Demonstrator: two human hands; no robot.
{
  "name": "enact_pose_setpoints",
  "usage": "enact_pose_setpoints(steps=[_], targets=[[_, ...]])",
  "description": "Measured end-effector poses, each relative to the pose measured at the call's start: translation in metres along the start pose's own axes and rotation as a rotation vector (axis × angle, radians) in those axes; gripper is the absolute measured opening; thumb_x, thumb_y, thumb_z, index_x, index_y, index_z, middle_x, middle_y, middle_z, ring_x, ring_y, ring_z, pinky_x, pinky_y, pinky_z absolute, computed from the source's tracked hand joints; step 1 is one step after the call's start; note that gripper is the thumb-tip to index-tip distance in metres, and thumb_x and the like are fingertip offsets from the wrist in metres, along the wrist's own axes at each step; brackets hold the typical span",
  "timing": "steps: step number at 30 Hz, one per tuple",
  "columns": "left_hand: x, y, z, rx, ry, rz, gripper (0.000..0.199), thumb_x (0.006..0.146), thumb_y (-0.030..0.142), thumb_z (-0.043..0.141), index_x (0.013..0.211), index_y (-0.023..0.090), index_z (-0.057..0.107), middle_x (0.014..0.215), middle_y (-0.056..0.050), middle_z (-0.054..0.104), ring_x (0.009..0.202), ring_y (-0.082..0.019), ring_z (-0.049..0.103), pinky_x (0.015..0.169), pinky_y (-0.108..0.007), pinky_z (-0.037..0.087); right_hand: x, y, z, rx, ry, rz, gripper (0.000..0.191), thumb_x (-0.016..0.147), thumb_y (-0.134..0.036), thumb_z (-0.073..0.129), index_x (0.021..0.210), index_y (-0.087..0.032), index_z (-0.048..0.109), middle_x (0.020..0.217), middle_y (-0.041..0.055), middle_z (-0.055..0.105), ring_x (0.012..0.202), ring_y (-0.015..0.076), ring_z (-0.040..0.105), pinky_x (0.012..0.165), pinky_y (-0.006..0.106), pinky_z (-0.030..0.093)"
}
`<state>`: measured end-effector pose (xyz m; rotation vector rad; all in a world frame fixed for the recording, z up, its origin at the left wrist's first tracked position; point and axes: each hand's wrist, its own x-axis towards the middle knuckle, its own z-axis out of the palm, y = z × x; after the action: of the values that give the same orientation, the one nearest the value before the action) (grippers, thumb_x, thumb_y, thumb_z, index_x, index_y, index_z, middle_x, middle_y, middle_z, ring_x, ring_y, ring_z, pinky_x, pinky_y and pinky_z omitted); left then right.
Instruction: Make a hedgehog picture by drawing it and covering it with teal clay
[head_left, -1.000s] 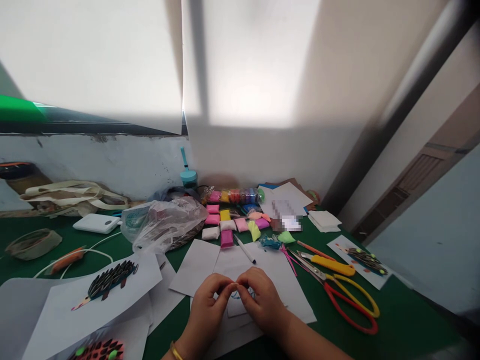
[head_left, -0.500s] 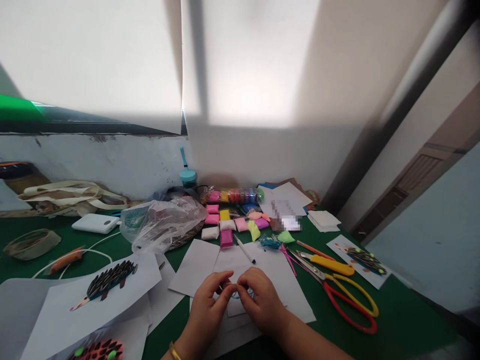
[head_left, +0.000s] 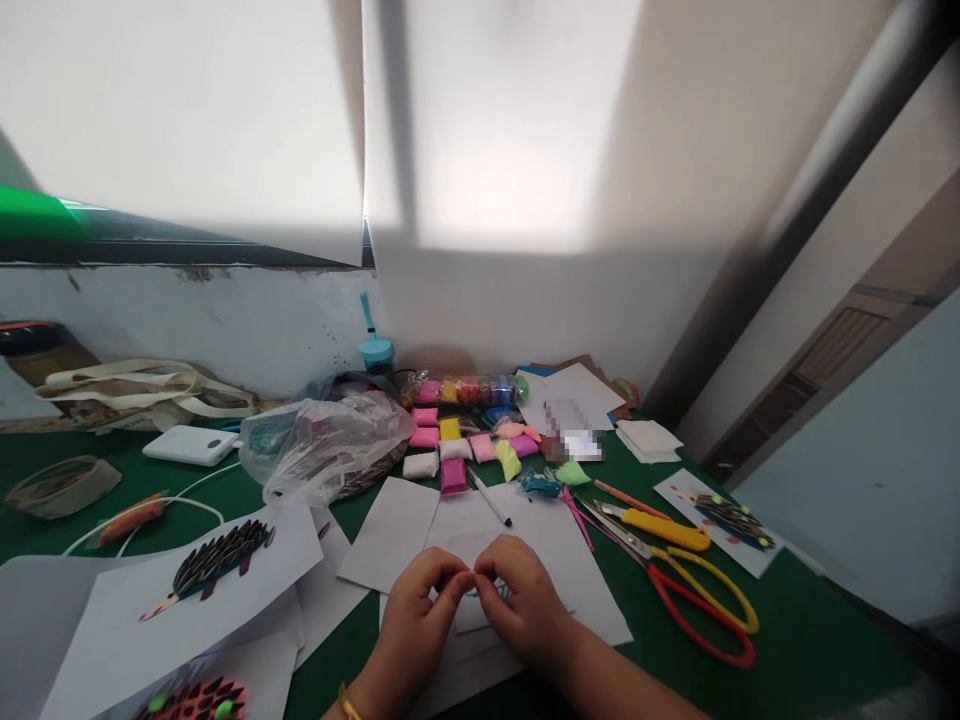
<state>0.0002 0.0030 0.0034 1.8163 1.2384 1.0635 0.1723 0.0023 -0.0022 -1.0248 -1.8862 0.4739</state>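
Observation:
My left hand (head_left: 421, 618) and my right hand (head_left: 523, 603) meet fingertip to fingertip over white paper (head_left: 577, 565) at the front of the table. Both are closed in a pinch, thumbs against forefingers. Whatever lies between the fingertips is too small or hidden to name. Beneath them, a smaller sheet with blue drawn lines (head_left: 504, 590) shows partly between the hands. A white marker with a dark tip (head_left: 491, 499) lies on the paper just beyond my fingers. Small packets of coloured clay, one of them magenta (head_left: 453, 477), are grouped farther back.
Red-and-yellow-handled scissors (head_left: 697, 590) and a yellow utility knife (head_left: 664, 528) lie to the right, near a hedgehog picture (head_left: 731, 520). Another seed-covered hedgehog picture (head_left: 187, 600) is at left. A clear plastic bag (head_left: 322, 450) and a white power bank (head_left: 191, 445) sit behind it.
My hands stay pinched together in nearly the same place. The left fingers have curled slightly closer to the right ones. Nothing else on the table has moved.

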Motion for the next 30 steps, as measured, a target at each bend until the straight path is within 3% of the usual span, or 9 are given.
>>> enact_pose_setpoints(steps=[6,12,24,27,30], targets=[[0.000,-0.001,0.000,-0.040,0.000,0.008,0.025,0.089,0.043,0.060,0.100,0.023,0.070,0.087,-0.004,0.069,0.079,-0.020,0.063,0.074,-0.032,0.052,0.001,0.000,0.000,0.011,0.019,-0.005,0.012,0.086,-0.017,0.052,0.076,-0.022,0.054,0.071,0.0007,0.058,0.070,0.0170,0.053,0.067,0.031,0.039],[0.001,0.001,0.000,-0.004,0.047,0.039,0.023,0.089,0.040,0.060,0.079,0.021,0.069,0.080,-0.004,0.068,0.075,-0.019,0.062,0.069,-0.030,0.052,0.001,-0.001,0.000,0.020,-0.001,-0.011,0.010,0.088,-0.020,0.052,0.081,-0.022,0.059,0.074,0.0017,0.060,0.073,0.0179,0.053,0.069,0.032,0.040],[0.001,0.004,-0.001,0.016,0.059,0.035,0.023,0.090,0.040,0.058,0.081,0.021,0.067,0.079,-0.003,0.067,0.074,-0.019,0.061,0.068,-0.029,0.050,0.001,-0.004,-0.002,0.032,0.007,-0.005,0.012,0.089,-0.020,0.050,0.085,-0.022,0.061,0.077,0.0026,0.062,0.076,0.0187,0.056,0.071,0.033,0.043],[0.001,0.006,-0.003,0.022,0.046,0.019,0.024,0.091,0.041,0.057,0.081,0.021,0.067,0.081,-0.004,0.067,0.075,-0.020,0.061,0.069,-0.030,0.051,0.009,-0.008,-0.018,0.020,0.032,0.036,0.013,0.091,-0.021,0.050,0.095,-0.022,0.062,0.086,0.0048,0.065,0.083,0.0201,0.059,0.076,0.034,0.047],[0.001,0.007,-0.004,0.013,0.022,0.004,0.026,0.091,0.042,0.055,0.082,0.021,0.067,0.083,-0.005,0.067,0.078,-0.021,0.062,0.070,-0.032,0.052,0.030,0.009,-0.057,-0.111,0.062,0.113,0.020,0.091,-0.022,0.049,0.106,-0.022,0.062,0.101,0.0067,0.067,0.095,0.0222,0.061,0.084,0.036,0.048]])
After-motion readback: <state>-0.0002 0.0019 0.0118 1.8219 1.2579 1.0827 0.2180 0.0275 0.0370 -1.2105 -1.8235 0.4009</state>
